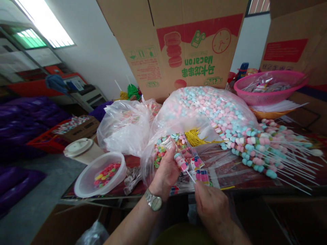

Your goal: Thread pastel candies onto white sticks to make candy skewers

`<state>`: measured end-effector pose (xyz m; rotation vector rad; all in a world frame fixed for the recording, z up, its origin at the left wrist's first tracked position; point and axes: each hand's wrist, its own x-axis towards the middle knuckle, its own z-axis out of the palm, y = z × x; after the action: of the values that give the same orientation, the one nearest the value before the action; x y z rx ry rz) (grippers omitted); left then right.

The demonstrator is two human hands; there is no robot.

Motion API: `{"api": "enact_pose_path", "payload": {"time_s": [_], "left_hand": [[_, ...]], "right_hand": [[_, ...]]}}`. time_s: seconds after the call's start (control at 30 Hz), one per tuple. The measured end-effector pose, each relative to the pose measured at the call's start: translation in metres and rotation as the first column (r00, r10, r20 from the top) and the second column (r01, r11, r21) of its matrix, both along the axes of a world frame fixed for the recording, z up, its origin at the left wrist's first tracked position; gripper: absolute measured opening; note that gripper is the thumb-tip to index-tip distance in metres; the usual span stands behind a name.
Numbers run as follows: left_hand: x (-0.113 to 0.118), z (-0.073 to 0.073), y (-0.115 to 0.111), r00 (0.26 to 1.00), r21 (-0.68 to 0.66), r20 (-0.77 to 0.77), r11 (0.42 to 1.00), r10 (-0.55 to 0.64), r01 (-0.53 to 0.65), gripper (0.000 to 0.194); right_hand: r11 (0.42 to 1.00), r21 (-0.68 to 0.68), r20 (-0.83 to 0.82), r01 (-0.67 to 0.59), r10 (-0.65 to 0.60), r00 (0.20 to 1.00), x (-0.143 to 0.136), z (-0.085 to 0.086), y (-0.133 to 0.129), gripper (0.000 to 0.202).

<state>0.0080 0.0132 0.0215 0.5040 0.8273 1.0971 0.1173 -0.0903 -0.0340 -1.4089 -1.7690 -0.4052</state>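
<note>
My left hand, with a watch on its wrist, is closed around a small printed wrapper with a candy skewer inside. A thin white stick runs from the candy down to my right hand, whose fingers pinch its lower end. Just beyond my left hand lie colourful ring candies in clear plastic. Gold twist ties lie in a bunch behind the hands. More printed wrappers lie flat beneath the skewer, partly hidden by my hands.
A large clear bag of pastel candies fills the table's back. Finished candy skewers are piled at right, below a pink basket. At left are a plastic bowl of ring candies and a lidded bucket. A cardboard box stands behind.
</note>
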Motion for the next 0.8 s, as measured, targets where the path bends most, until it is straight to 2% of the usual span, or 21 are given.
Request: {"api": "enact_pose_path", "payload": {"time_s": [0.1,0.23,0.33,0.4,0.43,0.5,0.57,0.6,0.63,0.7,0.8], "left_hand": [[0.008,0.001,-0.003,0.98,-0.101,0.196,0.995,0.026,-0.006,0.013],[0.021,-0.009,-0.019,0.936,-0.104,0.343,0.987,-0.078,0.12,0.032],[0.022,-0.015,-0.026,0.903,-0.079,0.379,0.966,-0.201,0.248,0.042],[0.019,-0.018,-0.026,0.931,-0.098,0.293,0.962,-0.217,0.255,0.042],[0.017,-0.02,-0.025,0.958,-0.11,0.218,0.97,-0.188,0.215,0.042],[0.012,-0.022,-0.027,0.998,-0.095,0.035,0.994,-0.046,0.049,0.042],[0.008,-0.026,-0.031,0.981,0.014,-0.134,0.99,0.139,-0.138,0.044],[0.008,-0.027,-0.034,0.96,0.091,-0.193,0.978,0.203,-0.189,0.045],[0.007,-0.029,-0.037,0.941,0.166,-0.241,0.966,0.236,-0.2,0.045],[0.008,-0.034,-0.041,0.917,0.271,-0.329,0.952,0.227,-0.139,0.037],[0.007,-0.045,-0.042,0.858,0.287,-0.498,0.958,0.127,0.025,0.027]], "right_hand": [[0.999,0.006,-0.011,-0.039,0.039,0.999,-0.005,-0.002,-0.003,0.028],[0.973,-0.139,-0.277,-0.186,0.142,0.95,-0.01,0.002,-0.003,0.029],[0.983,-0.097,-0.273,-0.153,0.121,0.954,-0.006,0.007,-0.001,0.026],[0.996,-0.047,-0.158,-0.077,0.069,0.985,0.0,0.008,0.001,0.024],[0.999,-0.024,-0.089,-0.041,0.038,0.995,0.003,0.008,0.001,0.024],[1.0,0.011,0.044,0.023,-0.024,0.999,0.01,0.007,0.002,0.022],[0.997,0.037,0.143,0.062,-0.067,0.987,0.016,0.006,0.001,0.02],[0.997,0.044,0.176,0.07,-0.077,0.981,0.017,0.005,0.0,0.02],[0.996,0.05,0.201,0.071,-0.08,0.976,0.018,0.004,0.0,0.02],[0.997,0.061,0.236,0.054,-0.067,0.969,0.018,0.003,-0.002,0.021],[0.997,0.071,0.29,0.024,-0.043,0.956,0.015,-0.003,-0.004,0.024]]}}
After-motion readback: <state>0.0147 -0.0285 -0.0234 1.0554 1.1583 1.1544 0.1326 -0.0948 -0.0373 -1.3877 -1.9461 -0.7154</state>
